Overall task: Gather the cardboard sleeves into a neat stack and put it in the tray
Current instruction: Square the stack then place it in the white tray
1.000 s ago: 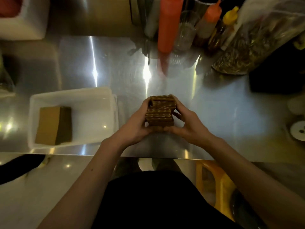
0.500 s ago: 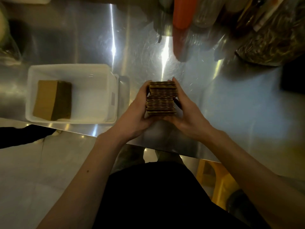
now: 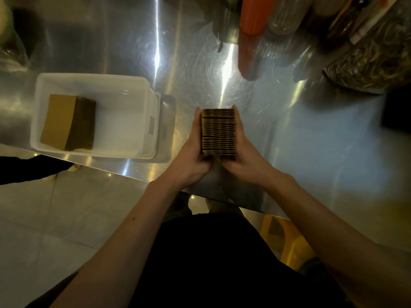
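Observation:
A squared-up stack of brown cardboard sleeves (image 3: 218, 131) stands on edge over the steel counter, its corrugated edges facing me. My left hand (image 3: 193, 152) presses its left side and my right hand (image 3: 243, 156) presses its right side, both closed around it. To the left sits the white plastic tray (image 3: 133, 85) near the counter's front edge. Another stack of cardboard sleeves (image 3: 69, 122) lies in the tray's left half.
At the back of the steel counter (image 3: 311, 141) stand an orange-red bottle (image 3: 251, 30), clear bottles and a bag of dried goods (image 3: 373, 61). A yellow stool (image 3: 287, 238) is below the counter's edge on the right. Pale floor lies to the left.
The stack was stepped and uneven a second ago; now its sleeves are aligned flush between my hands. My view has tilted down and shifted, so the tray appears higher.

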